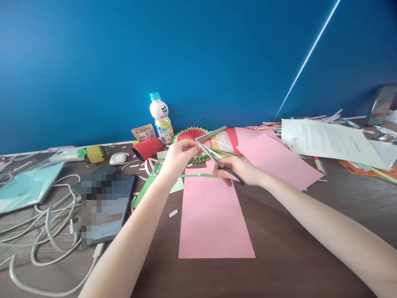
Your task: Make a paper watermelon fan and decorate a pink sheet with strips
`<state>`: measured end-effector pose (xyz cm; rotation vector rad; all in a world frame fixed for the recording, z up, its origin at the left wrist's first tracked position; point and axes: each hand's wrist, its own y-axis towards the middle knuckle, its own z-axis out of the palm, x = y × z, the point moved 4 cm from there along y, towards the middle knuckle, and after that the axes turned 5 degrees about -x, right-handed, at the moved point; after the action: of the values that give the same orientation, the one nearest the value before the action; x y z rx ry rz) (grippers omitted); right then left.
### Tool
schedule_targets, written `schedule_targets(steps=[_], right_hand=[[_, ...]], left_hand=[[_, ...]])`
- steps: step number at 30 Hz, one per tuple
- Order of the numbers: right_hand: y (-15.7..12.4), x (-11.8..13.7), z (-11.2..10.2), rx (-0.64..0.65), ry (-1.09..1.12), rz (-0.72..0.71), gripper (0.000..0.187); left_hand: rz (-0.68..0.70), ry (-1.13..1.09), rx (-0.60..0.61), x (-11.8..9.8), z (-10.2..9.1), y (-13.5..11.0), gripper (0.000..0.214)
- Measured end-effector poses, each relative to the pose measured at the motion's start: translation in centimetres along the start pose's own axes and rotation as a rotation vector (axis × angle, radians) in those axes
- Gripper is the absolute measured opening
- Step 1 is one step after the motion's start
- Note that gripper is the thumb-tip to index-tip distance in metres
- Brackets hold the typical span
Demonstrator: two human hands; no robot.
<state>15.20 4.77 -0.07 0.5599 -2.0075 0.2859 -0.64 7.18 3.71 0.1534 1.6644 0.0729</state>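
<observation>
In the head view my right hand (232,167) grips a pair of scissors (214,157) by the dark handles, blades pointing up and left. The blade tips reach the fingertips of my left hand (181,153), which is closed in a pinch; what it holds is too small to make out. Thin coloured paper strips (214,133) slant up just beyond those fingertips. Below both hands lies a pink paper sheet (214,219), flat on the table. A narrow green strip (200,175) crosses its far end, between the hands. Behind them is a red and green pleated paper rosette (190,134), partly hidden.
A bottle (161,120) stands against the blue wall, near a red paper cup (147,148). At left are a tablet-like device (114,207), white cables (46,223) and an earphone case (119,158). More pink paper (276,161) and a printed sheet (331,140) lie at right.
</observation>
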Motion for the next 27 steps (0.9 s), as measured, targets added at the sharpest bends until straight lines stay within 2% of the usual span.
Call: schedule_targets(steps=[6, 10, 20, 27], right_hand=[[-0.05, -0.1, 0.01, -0.06, -0.031, 0.011, 0.022], [-0.11, -0.04, -0.03, -0.078, -0.061, 0.029, 0.022], [0.0, -0.38, 0.15, -0.096, -0.079, 0.047, 0.026], [0.1, -0.62, 0.27, -0.097, -0.06, 0.032, 0.028]], left_hand=[[0.011, 0.031, 0.01, -0.04, 0.07, -0.04, 0.009], [0.029, 0.1, -0.027, -0.01, 0.12, -0.02, 0.009], [0.209, 0.265, -0.093, 0.06, 0.29, 0.0, 0.003], [0.225, 0.321, -0.095, -0.23, 0.41, -0.23, 0.003]])
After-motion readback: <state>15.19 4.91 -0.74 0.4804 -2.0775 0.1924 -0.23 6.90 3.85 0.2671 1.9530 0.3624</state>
